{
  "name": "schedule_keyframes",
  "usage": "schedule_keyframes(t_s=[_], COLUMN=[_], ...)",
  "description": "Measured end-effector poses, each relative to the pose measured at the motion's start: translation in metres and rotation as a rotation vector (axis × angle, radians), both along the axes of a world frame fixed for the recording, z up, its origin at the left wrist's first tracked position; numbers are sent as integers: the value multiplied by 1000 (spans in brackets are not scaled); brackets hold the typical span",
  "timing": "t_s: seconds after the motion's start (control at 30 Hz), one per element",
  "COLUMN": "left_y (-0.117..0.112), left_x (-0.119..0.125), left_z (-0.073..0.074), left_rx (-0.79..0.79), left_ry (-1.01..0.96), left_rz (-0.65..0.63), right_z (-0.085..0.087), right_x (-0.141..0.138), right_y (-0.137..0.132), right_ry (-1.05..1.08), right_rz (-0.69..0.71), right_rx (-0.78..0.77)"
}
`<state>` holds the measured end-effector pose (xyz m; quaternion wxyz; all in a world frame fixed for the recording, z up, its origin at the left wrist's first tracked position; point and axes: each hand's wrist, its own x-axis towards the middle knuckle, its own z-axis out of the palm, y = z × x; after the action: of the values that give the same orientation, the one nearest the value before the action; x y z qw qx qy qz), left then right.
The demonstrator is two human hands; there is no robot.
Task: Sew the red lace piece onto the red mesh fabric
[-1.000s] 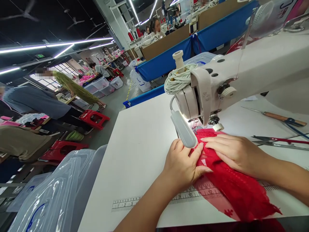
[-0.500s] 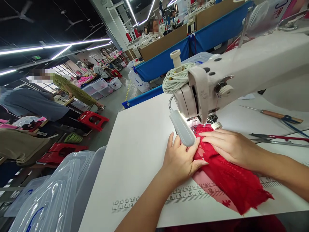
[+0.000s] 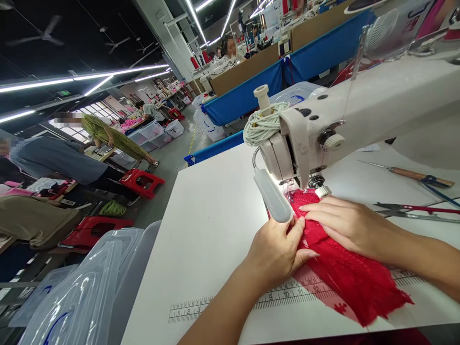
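While both hands press on the red lace (image 3: pixel 345 273), it lies flat on the white table (image 3: pixel 215 225), its long axis running from the needle back toward the person. Left hand (image 3: pixel 276 251) pinches the near-left edge between thumb and fingers; right hand (image 3: pixel 347 225) lies spread and flat on top, fingertips nearer the sewing machine (image 3: pixel 323 129), just ahead of both.

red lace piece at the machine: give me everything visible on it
The red lace fabric is thin, openwork, with a ragged near edge. It lies flat on the white table, over the printed ruler, its far end under the sewing machine head. The left hand pinches its left edge; the right hand presses flat on top.
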<state>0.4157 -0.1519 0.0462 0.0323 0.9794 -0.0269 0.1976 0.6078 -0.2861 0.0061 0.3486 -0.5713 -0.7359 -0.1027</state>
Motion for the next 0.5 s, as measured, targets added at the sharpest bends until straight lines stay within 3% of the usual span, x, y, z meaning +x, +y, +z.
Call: schedule_keyframes(t_s=[0.5], left_y=[-7], left_x=[-2], left_z=[-5], left_rx=[97], left_ry=[-128], left_rz=[80], right_z=[-4], right_x=[3], right_y=[0], right_ry=[-34], right_rz=[-25], right_rx=[-6])
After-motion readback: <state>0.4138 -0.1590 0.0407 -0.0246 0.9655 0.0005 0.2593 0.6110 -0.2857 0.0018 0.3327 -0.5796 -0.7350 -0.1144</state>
